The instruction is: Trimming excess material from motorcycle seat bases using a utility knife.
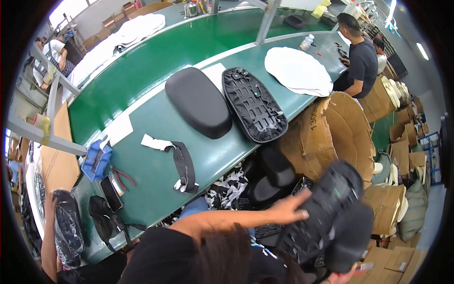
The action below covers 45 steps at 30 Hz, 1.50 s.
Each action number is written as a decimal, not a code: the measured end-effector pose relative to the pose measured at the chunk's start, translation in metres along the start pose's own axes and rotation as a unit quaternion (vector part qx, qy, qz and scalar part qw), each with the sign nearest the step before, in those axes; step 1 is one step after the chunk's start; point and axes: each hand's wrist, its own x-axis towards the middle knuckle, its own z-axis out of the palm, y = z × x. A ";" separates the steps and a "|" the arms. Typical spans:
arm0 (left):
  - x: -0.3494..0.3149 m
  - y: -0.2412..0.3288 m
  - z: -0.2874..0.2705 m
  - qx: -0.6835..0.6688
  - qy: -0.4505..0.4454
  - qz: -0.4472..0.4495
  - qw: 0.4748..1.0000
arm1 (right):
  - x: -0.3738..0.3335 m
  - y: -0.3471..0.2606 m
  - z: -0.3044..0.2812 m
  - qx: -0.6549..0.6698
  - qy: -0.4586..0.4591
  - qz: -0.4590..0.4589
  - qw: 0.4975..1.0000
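My left hand [291, 208] reaches far to the right with fingers apart, at the edge of a black seat cushion [326, 208]. That cushion is smeared by motion and shows its strapped underside. A smooth black cushion [352, 232] is just beside it. My right hand [344, 277], low at the right edge, is closed around a red-handled tool [363, 268], partly cut off and blurred. On the green table lie a smooth black cushion [198, 102], top up, and another cushion [255, 104] with its underside up.
A large cardboard drum [307, 137] stands at the table's edge, with black cushions [274, 173] below. On the table are a black-and-white strip [182, 163], pliers [125, 179], a blue bin [97, 161] and white covers [298, 71]. Another person's hand [50, 203] touches a plastic-wrapped cushion [67, 227].
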 end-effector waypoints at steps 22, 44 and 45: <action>-0.227 -0.107 -0.134 -0.090 0.305 -0.336 0.886 | -0.083 0.389 0.388 -0.097 -0.442 0.281 0.846; -0.349 -0.112 -0.164 0.088 0.801 -0.330 0.492 | -0.289 0.295 0.275 -0.271 -0.853 -0.151 0.420; -0.331 -0.082 -0.179 0.180 0.829 -0.281 0.448 | -0.303 0.292 0.291 -0.280 -0.852 -0.155 0.414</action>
